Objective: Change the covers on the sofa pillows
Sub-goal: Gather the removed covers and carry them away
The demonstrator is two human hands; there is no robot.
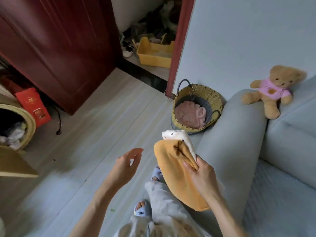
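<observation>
An orange pillow cover (172,171) hangs beside the grey sofa arm (230,142), bunched at its open end. A white pillow with dark dots (176,135) pokes out of that opening. My right hand (200,175) grips the cover's gathered edge together with the pillow's side. My left hand (127,164) hovers to the left of the cover, fingers spread, touching nothing. A pink cloth (189,115), possibly another cover, lies inside the yellow woven basket (201,94) on the floor beside the sofa.
A teddy bear in a pink shirt (273,89) sits on the sofa arm. A dark red door (56,48) stands open at the left, a yellow bin (153,53) beyond the doorway. A red bag (33,106) and round container (17,124) stand left. My slippered feet (142,209) rest on the floor.
</observation>
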